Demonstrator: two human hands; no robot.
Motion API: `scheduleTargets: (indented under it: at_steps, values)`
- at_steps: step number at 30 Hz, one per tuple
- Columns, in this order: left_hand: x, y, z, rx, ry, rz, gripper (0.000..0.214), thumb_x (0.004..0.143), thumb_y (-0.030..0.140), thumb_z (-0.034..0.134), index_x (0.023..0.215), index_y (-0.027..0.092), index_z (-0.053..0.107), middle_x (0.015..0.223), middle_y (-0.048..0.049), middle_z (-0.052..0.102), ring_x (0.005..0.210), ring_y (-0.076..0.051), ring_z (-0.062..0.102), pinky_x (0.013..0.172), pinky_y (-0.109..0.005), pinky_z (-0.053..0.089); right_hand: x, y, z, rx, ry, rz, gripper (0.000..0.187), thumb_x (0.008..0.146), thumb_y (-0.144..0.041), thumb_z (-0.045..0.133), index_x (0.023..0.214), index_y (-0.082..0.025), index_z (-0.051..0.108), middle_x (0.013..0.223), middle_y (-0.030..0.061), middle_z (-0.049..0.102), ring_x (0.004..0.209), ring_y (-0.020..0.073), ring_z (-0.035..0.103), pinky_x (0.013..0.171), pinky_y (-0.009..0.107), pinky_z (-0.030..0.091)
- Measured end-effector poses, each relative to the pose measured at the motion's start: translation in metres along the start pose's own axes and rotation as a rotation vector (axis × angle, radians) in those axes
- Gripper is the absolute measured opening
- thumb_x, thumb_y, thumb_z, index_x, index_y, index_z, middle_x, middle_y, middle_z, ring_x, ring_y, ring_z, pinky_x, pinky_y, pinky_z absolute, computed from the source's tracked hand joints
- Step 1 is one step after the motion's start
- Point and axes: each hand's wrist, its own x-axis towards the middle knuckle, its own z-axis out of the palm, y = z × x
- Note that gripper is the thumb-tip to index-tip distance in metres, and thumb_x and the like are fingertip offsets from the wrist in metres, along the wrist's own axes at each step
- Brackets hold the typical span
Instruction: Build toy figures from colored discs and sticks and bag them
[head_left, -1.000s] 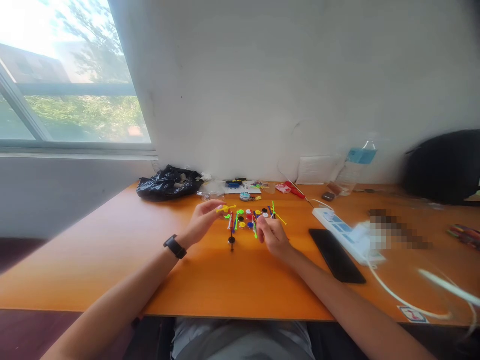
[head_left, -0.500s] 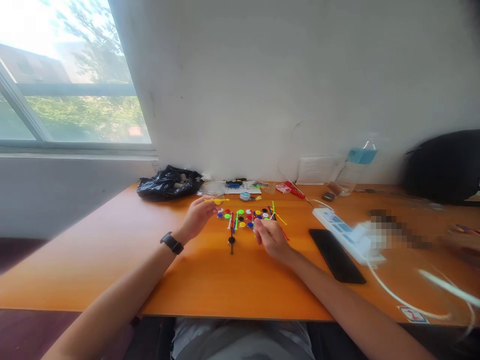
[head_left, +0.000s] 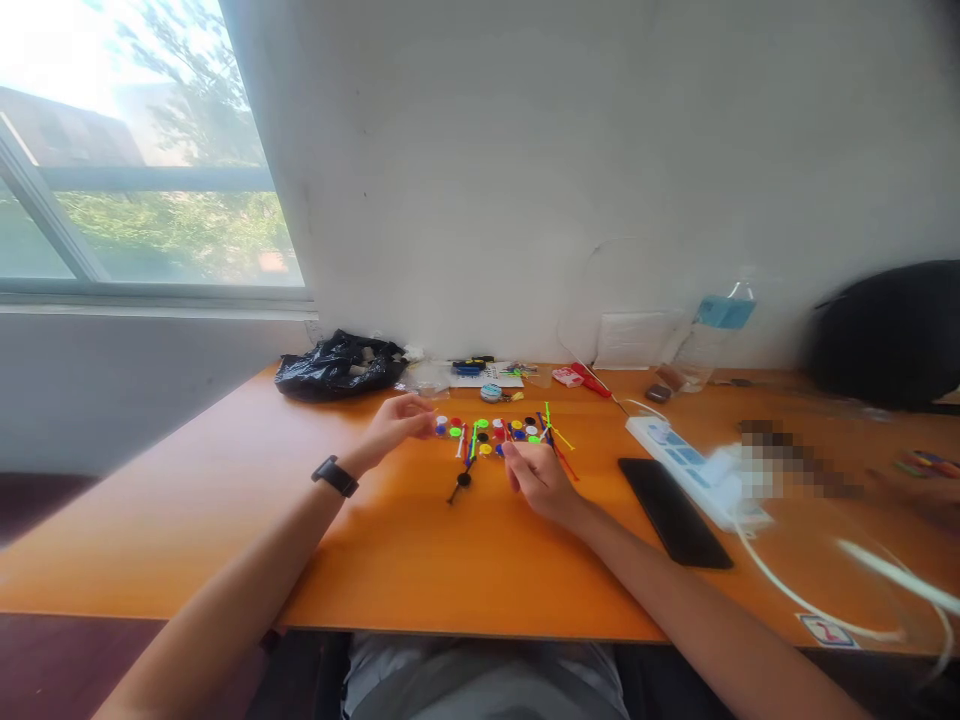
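L+R fingers point(head_left: 526, 462) curled nr discs point(head_left: 484, 437), grip unclear

I count 1 left grip point(head_left: 399, 424), 1 right grip point(head_left: 544, 480). Between and beyond them: over a dozen coloured discs point(head_left: 483, 424), several thin sticks point(head_left: 548, 414); overlap blocks exact numbers. Wrist behind left grip: 1 watch point(head_left: 335, 476). Beyond left grip: 1 black plastic bag point(head_left: 330, 372). Right of right grip: 1 black slab point(head_left: 675, 512), 1 power strip point(head_left: 686, 462), 1 bottle point(head_left: 726, 312).
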Motion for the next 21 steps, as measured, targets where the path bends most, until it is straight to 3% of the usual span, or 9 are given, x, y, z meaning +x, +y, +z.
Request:
scheduleTargets:
  at_steps: [4, 7, 15, 21]
  values:
    - [0.000, -0.002, -0.003, 0.377, -0.003, 0.110, 0.024, 0.078, 0.034, 0.081, 0.089, 0.015, 0.074, 0.071, -0.0059, 0.075, 0.064, -0.016, 0.068, 0.060, -0.024, 0.047, 0.001, 0.000, 0.001, -0.038, -0.024, -0.014, 0.069, 0.112, -0.054, 0.032, 0.052, -0.022, 0.044, 0.054, 0.0014, 0.051, 0.054, 0.0149, 0.048, 0.061, 0.033, 0.036]
    - [-0.001, -0.005, -0.002, 0.506, -0.069, 0.109, 0.020, 0.078, 0.033, 0.078, 0.088, 0.016, 0.079, 0.069, -0.0031, 0.073, 0.060, -0.014, 0.063, 0.056, -0.023, 0.042, 0.001, 0.000, 0.001, -0.072, -0.044, -0.017, 0.069, 0.112, -0.054, 0.031, 0.051, -0.022, 0.042, 0.053, 0.0012, 0.050, 0.053, 0.0144, 0.046, 0.061, 0.033, 0.035]
    - [-0.001, -0.012, -0.002, 0.553, -0.159, 0.026, 0.022, 0.072, 0.027, 0.079, 0.091, 0.016, 0.078, 0.068, -0.0025, 0.073, 0.057, -0.015, 0.063, 0.054, -0.022, 0.041, 0.001, -0.001, 0.001, -0.126, -0.092, -0.053, 0.068, 0.112, -0.052, 0.031, 0.052, -0.022, 0.038, 0.054, 0.0009, 0.046, 0.053, 0.0145, 0.044, 0.060, 0.033, 0.032]
    - [-0.003, -0.010, -0.001, 0.570, -0.267, -0.010, 0.028, 0.071, 0.034, 0.083, 0.091, 0.016, 0.077, 0.069, -0.0041, 0.074, 0.059, -0.016, 0.064, 0.053, -0.022, 0.041, 0.002, -0.001, 0.002, -0.146, -0.108, -0.062, 0.063, 0.111, -0.047, 0.037, 0.054, -0.021, 0.038, 0.056, 0.0006, 0.044, 0.055, 0.0149, 0.044, 0.060, 0.033, 0.031]
